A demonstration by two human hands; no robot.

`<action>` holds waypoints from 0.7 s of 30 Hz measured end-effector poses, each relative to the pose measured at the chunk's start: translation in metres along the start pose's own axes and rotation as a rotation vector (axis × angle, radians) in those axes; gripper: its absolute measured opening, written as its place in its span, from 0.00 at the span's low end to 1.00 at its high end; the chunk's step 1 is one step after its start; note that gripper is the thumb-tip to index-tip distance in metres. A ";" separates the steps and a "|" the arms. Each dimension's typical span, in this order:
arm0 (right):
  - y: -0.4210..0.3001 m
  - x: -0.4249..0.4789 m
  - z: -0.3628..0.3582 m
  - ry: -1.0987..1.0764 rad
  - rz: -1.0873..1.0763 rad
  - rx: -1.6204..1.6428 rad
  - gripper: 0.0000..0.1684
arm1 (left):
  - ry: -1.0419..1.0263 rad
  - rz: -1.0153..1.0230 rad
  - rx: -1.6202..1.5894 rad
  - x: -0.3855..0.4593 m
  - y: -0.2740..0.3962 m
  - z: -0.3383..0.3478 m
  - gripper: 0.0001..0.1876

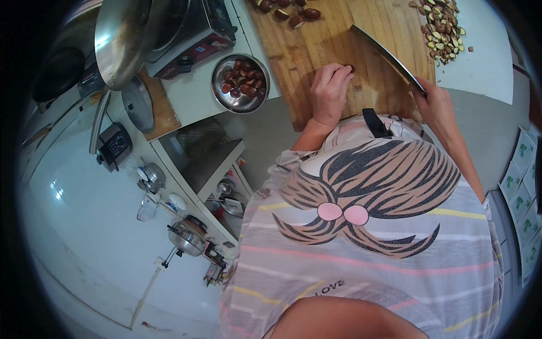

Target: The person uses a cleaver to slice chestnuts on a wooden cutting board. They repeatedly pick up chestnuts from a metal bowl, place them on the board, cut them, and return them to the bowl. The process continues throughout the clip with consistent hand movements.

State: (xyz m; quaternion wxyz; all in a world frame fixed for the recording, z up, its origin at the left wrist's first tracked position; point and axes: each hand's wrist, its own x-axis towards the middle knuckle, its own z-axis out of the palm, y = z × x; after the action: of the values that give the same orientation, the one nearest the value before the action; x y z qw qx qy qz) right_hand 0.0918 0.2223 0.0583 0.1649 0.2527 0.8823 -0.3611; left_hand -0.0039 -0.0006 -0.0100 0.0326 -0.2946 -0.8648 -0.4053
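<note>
My left hand point(331, 88) rests on the wooden cutting board point(305, 51), its fingertips pinching a brown chestnut point(349, 68) that is mostly hidden. In my right hand point(434, 99) is the handle end of a broad kitchen knife point(385, 57). The knife slants up and to the left over the board, seen nearly edge-on, apart from the pinched chestnut. Several chestnuts point(296, 21) lie at the board's far left, a few with pale cut marks. A steel bowl point(218, 96) left of the board holds more whole chestnuts point(241, 80).
Chopped pieces point(444, 36), brown and pale yellow, are heaped on a white surface point(491, 63) at the board's right. A portable stove point(186, 55) stands at upper left, beneath a large steel pan point(120, 42). A metal lid point(137, 104) leans nearby, and a shelf unit point(211, 169) stands below.
</note>
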 end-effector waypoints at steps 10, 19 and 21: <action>-0.039 0.007 0.000 -0.164 -0.227 -0.246 0.16 | -0.051 0.045 0.065 -0.002 -0.002 -0.003 0.11; -0.059 0.011 -0.009 -0.304 -0.170 -0.401 0.10 | -0.119 0.035 0.075 -0.004 -0.004 -0.004 0.15; -0.059 0.014 -0.011 -0.322 -0.173 -0.427 0.09 | -0.135 0.043 0.068 -0.004 -0.005 -0.005 0.15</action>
State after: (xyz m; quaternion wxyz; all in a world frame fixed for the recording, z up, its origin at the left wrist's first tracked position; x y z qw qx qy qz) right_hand 0.0459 0.1981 0.0921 0.3209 0.0755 0.9193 -0.2151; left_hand -0.0046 -0.0087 -0.0115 -0.0068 -0.3385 -0.8718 -0.3541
